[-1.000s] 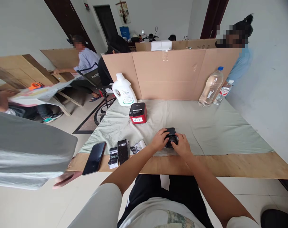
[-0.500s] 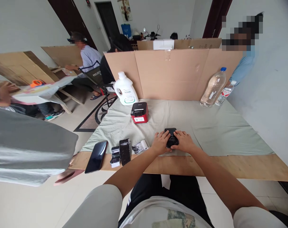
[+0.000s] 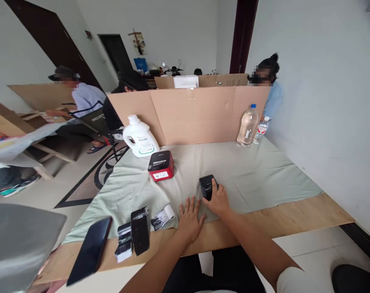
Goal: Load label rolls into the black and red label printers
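Observation:
My right hand holds a small black box-shaped device that stands on the cloth, its index finger over the top and its thumb along the near side. Palm down, my left hand lies flat with fingers spread near the cloth's front edge, left of the device and apart from it. Beside that hand is a small white paper roll with a black-smeared tail. Further left lie a long black-coated strip and a black-and-white paper piece.
A red and black printer and a white jug stand at the back left. A phone lies at the front left. A large bottle and a small bottle stand before the cardboard screen. People sit beyond.
My left hand has let go of the black device and moved left and down onto the cloth. My right hand stays on the device, now turned at an angle. The view has shifted right.

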Motion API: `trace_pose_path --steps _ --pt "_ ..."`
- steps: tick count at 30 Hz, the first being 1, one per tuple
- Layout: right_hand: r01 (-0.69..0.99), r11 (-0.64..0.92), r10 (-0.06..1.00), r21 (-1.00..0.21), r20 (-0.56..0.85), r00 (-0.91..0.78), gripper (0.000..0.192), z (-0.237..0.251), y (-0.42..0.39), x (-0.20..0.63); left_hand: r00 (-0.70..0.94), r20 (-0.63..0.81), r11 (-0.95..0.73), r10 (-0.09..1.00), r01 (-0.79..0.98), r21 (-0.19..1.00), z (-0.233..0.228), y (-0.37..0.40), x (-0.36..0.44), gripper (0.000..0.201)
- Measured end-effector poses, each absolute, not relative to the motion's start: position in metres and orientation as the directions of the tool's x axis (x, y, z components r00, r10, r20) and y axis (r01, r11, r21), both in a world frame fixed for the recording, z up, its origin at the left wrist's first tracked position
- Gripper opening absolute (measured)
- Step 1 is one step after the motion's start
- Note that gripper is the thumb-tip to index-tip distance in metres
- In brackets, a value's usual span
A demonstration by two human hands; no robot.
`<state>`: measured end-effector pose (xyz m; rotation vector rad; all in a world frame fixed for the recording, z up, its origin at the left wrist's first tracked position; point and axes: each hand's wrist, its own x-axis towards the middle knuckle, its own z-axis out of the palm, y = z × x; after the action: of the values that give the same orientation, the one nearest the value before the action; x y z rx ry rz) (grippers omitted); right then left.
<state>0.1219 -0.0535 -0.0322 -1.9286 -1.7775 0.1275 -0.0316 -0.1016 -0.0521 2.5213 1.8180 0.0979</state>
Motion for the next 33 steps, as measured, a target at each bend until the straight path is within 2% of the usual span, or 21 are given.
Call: trace_pose_path --steps 4,7,11,15,17,20,21,23,25,27,29,31,33 --pt "0.878 -0.154 0.882 -0.453 0.337 0.329 0.091 -0.023 0.015 0.186 0.363 0.010 -0.363 0.932 0.930 0.061 -0.049 -0.104 -0.036 0.058" --pt "0.832 -0.308 0.828 -0.461 0.301 0.474 0.090 -0.018 0.064 0.245 0.375 -0.005 -0.373 0.927 0.925 0.071 -0.050 -0.104 -0.038 0.058" --pt "0.811 -0.441 0.797 -0.383 0.248 0.551 0.094 -0.027 0.097 0.301 0.378 -0.001 -0.376 0.926 0.923 0.081 -0.053 -0.102 -0.040 0.061" --pt "0.813 -0.474 0.803 -0.338 0.213 0.557 0.093 -0.041 0.095 0.319 0.367 -0.022 -0.359 0.930 0.919 0.163 -0.053 -0.105 -0.040 0.062" --pt "0.813 -0.485 0.787 -0.322 0.245 0.566 0.096 -0.042 0.091 0.317 0.380 -0.064 -0.347 0.923 0.892 0.289 -0.048 -0.102 -0.044 0.063" --pt "0.884 -0.382 0.771 -0.271 0.434 0.466 0.095 -0.036 0.091 0.296 0.346 -0.099 -0.213 0.933 0.752 0.624 -0.035 -0.078 -0.065 0.059" --pt "0.922 -0.293 0.776 -0.253 0.500 0.384 0.089 -0.032 0.093 0.282 0.274 -0.084 -0.127 0.958 0.668 0.734 -0.028 -0.064 -0.078 0.052" --pt "0.967 -0.051 0.806 -0.250 0.562 0.188 0.076 -0.026 0.099 0.242 -0.029 -0.013 0.025 1.000 0.483 0.875 -0.014 -0.028 -0.110 0.041" --pt "0.922 0.200 0.847 -0.333 0.532 0.009 0.068 -0.022 0.107 0.188 -0.363 0.152 -0.013 0.919 0.357 0.934 -0.001 0.012 -0.147 0.036" --pt "0.785 0.382 0.879 -0.489 0.455 -0.144 0.066 -0.020 0.113 0.126 -0.574 0.176 -0.010 0.800 0.281 0.960 0.008 0.048 -0.180 0.031" --pt "0.617 0.419 0.906 -0.667 0.352 -0.234 0.068 -0.022 0.118 0.067 -0.625 0.007 0.077 0.780 0.106 0.991 0.011 0.076 -0.201 0.029" --pt "0.464 0.342 0.934 -0.817 0.243 -0.261 0.070 -0.024 0.121 0.019 -0.578 -0.170 0.163 0.798 -0.064 0.984 0.010 0.095 -0.210 0.031" --pt "0.323 0.235 0.950 -0.917 0.146 -0.276 0.071 -0.026 0.124 -0.012 -0.491 -0.267 0.200 0.829 -0.185 0.962 0.006 0.107 -0.210 0.036"
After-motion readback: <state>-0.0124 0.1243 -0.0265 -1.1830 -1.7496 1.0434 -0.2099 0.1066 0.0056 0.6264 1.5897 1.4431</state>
